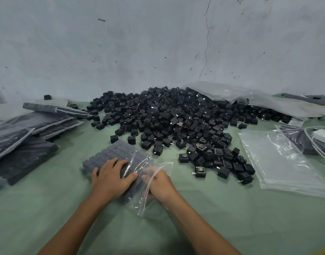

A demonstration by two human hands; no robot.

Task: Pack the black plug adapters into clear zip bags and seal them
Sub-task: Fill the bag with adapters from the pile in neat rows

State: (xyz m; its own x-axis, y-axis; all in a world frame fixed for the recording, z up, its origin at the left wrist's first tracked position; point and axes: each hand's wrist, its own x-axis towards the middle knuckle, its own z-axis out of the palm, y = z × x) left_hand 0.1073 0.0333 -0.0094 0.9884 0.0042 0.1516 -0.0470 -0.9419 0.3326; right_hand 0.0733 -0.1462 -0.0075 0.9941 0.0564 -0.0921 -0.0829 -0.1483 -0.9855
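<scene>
Head view: our left hand (113, 174) presses flat on the zip bag (137, 160); our right hand (159, 183) grips its mouth. Contents: black adapters (107, 156) in rows.

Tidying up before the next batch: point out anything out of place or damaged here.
One black adapter sits alone by the wall, far left of the main pile. A long crack runs down the wall behind the pile. A white charger lies at the far right edge.
</scene>
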